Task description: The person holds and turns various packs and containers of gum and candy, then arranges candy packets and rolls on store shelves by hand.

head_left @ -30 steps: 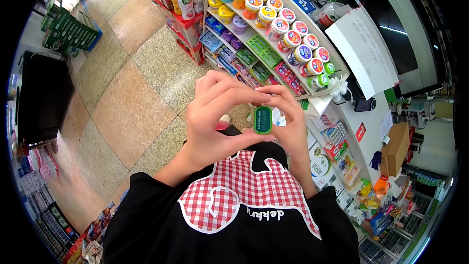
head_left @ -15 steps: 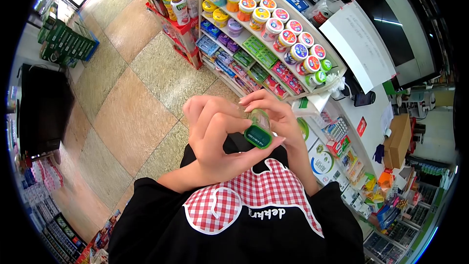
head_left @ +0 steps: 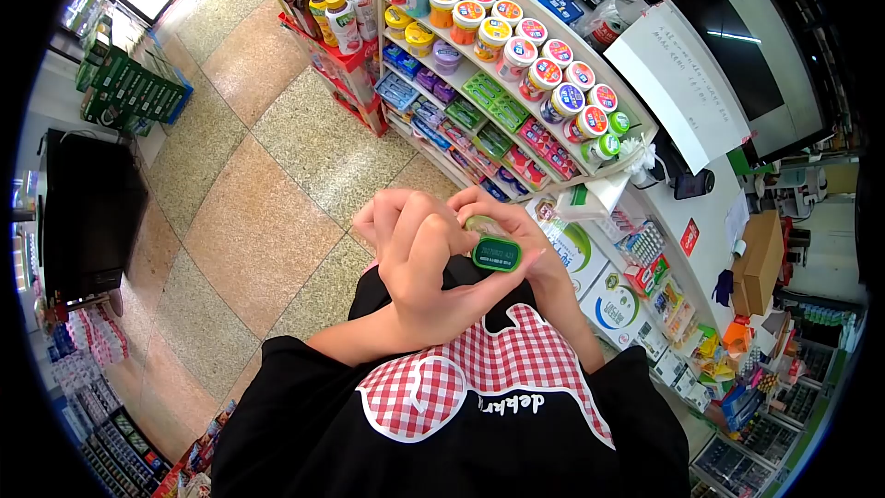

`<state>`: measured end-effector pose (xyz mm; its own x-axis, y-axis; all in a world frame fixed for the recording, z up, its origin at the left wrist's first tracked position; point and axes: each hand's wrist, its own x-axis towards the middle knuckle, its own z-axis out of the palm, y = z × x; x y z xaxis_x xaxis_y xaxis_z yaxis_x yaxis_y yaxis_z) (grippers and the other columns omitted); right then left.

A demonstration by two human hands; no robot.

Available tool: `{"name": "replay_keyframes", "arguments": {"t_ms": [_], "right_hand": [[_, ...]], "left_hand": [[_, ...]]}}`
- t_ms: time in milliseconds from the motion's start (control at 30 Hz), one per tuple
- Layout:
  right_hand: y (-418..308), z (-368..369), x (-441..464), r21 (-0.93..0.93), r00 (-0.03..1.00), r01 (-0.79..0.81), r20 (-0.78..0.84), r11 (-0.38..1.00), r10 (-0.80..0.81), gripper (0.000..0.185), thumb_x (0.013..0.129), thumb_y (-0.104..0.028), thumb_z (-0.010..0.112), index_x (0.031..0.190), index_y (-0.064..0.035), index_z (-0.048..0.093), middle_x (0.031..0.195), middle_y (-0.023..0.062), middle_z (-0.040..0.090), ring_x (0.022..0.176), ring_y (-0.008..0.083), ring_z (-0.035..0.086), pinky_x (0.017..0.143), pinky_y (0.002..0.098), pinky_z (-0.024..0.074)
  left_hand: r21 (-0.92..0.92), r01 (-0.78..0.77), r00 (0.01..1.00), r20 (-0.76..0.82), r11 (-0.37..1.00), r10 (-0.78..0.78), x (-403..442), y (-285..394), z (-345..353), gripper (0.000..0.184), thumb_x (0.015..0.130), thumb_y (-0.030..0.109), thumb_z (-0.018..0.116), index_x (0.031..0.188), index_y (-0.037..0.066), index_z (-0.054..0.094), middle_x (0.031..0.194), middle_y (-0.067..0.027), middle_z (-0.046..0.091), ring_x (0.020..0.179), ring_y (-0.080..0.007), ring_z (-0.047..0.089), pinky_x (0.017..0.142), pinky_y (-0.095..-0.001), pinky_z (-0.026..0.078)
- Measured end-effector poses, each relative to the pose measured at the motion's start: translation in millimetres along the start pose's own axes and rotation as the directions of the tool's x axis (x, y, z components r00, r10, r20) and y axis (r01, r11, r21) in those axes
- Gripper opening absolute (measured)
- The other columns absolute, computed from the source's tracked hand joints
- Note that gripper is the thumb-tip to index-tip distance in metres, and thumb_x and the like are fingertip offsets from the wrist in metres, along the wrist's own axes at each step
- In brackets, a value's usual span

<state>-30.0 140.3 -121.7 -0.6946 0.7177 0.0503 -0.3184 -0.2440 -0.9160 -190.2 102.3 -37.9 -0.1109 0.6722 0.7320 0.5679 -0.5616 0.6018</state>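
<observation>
Grasping the container [head_left: 494,247] in the head view, the left hand [head_left: 415,247] pinches from nine o'clock, the right hand [head_left: 532,240] from two. It sits just off centre, towards four; its green end has levelled since half a second ago, likely making its print more readable.

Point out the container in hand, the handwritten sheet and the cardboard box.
Container [head_left: 496,255], head view, on its printed green end.
Sheet [head_left: 680,88], head view, middle of its written face.
Cardboard box [head_left: 758,260], head view, on its brown side.
</observation>
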Motion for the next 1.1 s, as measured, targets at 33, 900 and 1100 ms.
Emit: {"name": "replay_keyframes", "arguments": {"t_ms": [33,900,1100], "right_hand": [[-0.1,-0.1,-0.3,-0.001,1.0,-0.004,-0.002,1.0,0.004,0.059,0.088,-0.052,0.068,0.121,-0.0023,0.065,0.128,0.012,0.053,0.124,0.0243,0.05,0.106,0.0374,0.0399],[-68.9,9.7,-18.9,-0.965,0.769,-0.038,-0.195,0.26,-0.609,0.045,0.058,-0.016,0.081,0.102,-0.0097,0.074,0.118,0.0044,0.064,0.117,0.0303,0.054,0.099,0.0424,0.0436],[-70.8,9.1,-22.1,-0.968,0.758,-0.025,-0.181,0.249,-0.627,0.045,0.056,-0.012,0.083,0.101,-0.0111,0.075,0.12,0.004,0.064,0.117,0.0297,0.054,0.097,0.0419,0.0441]], "left_hand": [[0.001,-0.006,1.0,0.003,1.0,0.006,0.2,0.1,-0.1,0.059,0.047,0.024,0.098,0.076,0.011,0.049,0.073,-0.0024,0.047,0.071,-0.0193,0.044,0.067,-0.0329,0.034],[-0.067,0.245,0.899,0.389,0.967,-0.201,15.0,-60.8,-14.8,0.045,0.054,0.013,0.089,0.092,0.006,0.066,0.093,-0.0031,0.066,0.095,-0.0227,0.06,0.088,-0.0355,0.043],[-0.058,0.164,0.913,0.388,0.985,-0.129,20.0,-57.4,-13.6,0.046,0.054,0.015,0.089,0.095,0.007,0.07,0.091,-0.0025,0.068,0.095,-0.0231,0.06,0.091,-0.0368,0.042]]}}
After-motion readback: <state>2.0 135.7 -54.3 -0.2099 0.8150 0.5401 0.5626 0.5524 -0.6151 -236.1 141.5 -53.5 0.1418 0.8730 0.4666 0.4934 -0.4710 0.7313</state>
